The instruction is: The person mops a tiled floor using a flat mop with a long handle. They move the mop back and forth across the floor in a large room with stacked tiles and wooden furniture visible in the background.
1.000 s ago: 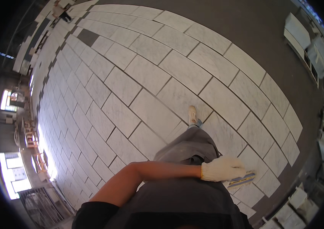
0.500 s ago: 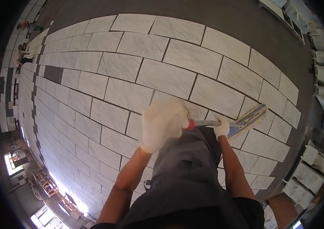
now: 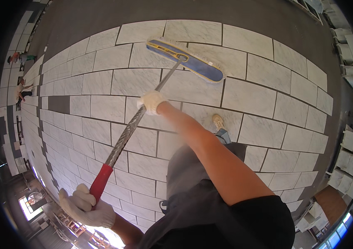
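Observation:
I hold a long-handled dust mop [image 3: 122, 141] across my front. Its wide blue head [image 3: 203, 68], with a yellow frame and a pale fringe, lies on the stone tiles ahead of me. My left hand [image 3: 87, 207], in a white work glove, is closed at the red grip end at lower left, palm under it, thumb sticking out. Further along, my gloved right hand [image 3: 152, 102] is wrapped round the patterned grey shaft, its forearm reaching forward across my body.
White, grey-veined tiles [image 3: 193, 93] lie in staggered rows with dark gaps, and one dark grey square [image 3: 59, 104] sits among them. Stacked slabs [image 3: 346, 178] stand at the right. Two people, one a crouching person [image 3: 22, 91], are at far left. My shoe [image 3: 218, 122] rests on a tile.
The mop head has swung from beside me on the right to ahead of me. My left hand has dropped to the lower left; my right hand has moved forward and left.

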The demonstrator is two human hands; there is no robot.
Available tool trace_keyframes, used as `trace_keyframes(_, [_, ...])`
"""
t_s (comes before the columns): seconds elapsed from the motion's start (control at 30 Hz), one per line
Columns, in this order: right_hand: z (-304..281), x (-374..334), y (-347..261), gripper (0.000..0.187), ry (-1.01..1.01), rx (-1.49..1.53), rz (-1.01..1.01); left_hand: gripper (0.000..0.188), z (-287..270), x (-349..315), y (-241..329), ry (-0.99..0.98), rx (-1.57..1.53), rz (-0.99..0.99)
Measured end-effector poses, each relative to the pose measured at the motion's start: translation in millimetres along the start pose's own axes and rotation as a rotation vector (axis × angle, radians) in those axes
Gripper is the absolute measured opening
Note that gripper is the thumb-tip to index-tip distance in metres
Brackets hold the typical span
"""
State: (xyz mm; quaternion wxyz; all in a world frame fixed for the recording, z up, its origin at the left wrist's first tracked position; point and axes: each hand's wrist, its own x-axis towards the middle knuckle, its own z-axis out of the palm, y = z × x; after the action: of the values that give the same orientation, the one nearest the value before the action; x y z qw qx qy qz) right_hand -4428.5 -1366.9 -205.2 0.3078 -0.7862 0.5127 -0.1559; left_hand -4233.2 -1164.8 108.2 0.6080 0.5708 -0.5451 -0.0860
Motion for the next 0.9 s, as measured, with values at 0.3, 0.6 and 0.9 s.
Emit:
trace_keyframes(0.3, [83, 30, -172, 0.026, -0.034, 0.074, -0.05, 0.046, -147, 93, -37, 0.231, 0.286, 0.238])
trace_keyframes(0.6, [119, -164, -101, 0.016, 0.398, 0.208, 0.418, 0.042, -90, 83, -99, -0.597, -0.667, -0.068])
trace_keyframes(0.9, [140, -548, 23, 0.036, 0.299, -0.141, 1.227, 0.025, 61, -250, 5, -1.32, -0.467, -1.295])
